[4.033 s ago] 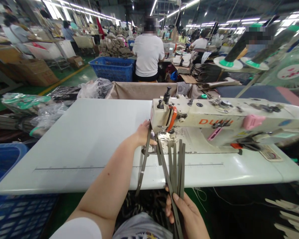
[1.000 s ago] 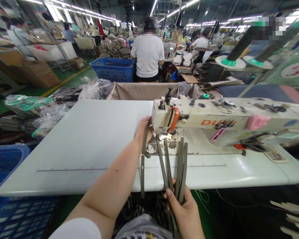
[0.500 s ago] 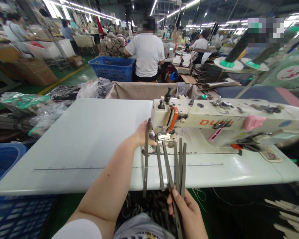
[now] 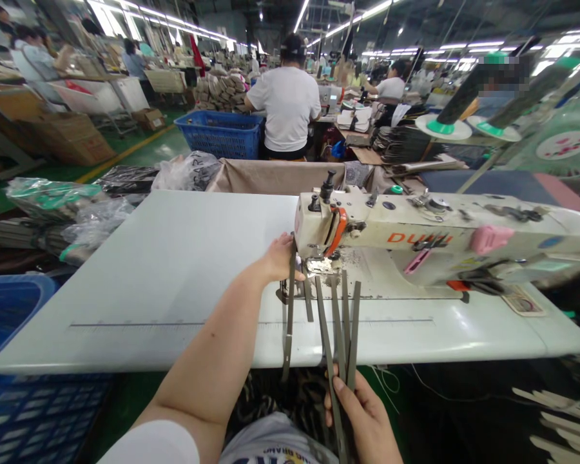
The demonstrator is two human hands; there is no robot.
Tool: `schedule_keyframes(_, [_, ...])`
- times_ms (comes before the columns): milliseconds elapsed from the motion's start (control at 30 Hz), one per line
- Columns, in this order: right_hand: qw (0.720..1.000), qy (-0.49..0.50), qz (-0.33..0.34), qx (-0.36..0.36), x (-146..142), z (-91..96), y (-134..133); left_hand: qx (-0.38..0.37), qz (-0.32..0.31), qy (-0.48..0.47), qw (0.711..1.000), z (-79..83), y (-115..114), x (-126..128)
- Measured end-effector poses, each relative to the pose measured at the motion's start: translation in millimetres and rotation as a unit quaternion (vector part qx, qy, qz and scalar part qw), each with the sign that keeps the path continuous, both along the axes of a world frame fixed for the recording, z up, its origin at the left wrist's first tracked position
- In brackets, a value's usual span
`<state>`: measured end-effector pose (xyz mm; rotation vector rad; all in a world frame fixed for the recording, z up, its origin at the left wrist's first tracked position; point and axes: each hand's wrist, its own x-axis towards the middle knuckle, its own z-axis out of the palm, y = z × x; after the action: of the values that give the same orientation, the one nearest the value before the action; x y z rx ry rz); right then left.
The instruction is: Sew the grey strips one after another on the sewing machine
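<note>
**Grey Straps at the Sewing Machine**

Grey straps fanned out from below the near edge of the bench up toward the needle area of the sewing machine. Lower ends gathered in the right hand, just off the bench's near edge, fingers curled and clamped around the bundle, thumb pressed over the top strap. Upper ends spread apart on the machine bed, tips lying just short of the presser foot.

One single strap apart from the bundle, running from the machine head down over the near edge of the bench and hanging free below it. Left hand stretched across the bench to the left face of the machine head, touching the top of that single strap; fingers partly hidden behind strap and machine, so cannot tell exactly how tightly closed, though seemingly pinched on the strap's upper end.

Sewing machine set along the right half of the bench, cream body with orange lettering and a pink clip on its arm. Left half of the bench bare white. Blue crate beside the near left corner. Plastic-wrapped bundles off the left edge. Beyond the far edge, a person in a white shirt seated with back turned, next to a blue basket.
</note>
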<state>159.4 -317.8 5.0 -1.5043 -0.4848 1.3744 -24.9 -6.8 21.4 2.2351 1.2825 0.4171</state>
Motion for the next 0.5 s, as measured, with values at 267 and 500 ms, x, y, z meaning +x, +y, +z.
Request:
schedule_keyframes(267, [1.000, -0.023, 0.015, 0.004, -3.4, 3.8, 1.6, -0.007, 0.015, -0.022, 1.000, 3.2, -3.1, 1.3])
schedule_keyframes(500, [0.999, -0.035, 0.004, 0.004, -4.0, 4.2, 4.0, -0.033, 0.015, -0.093, 0.995, 8.0, -9.0, -0.7])
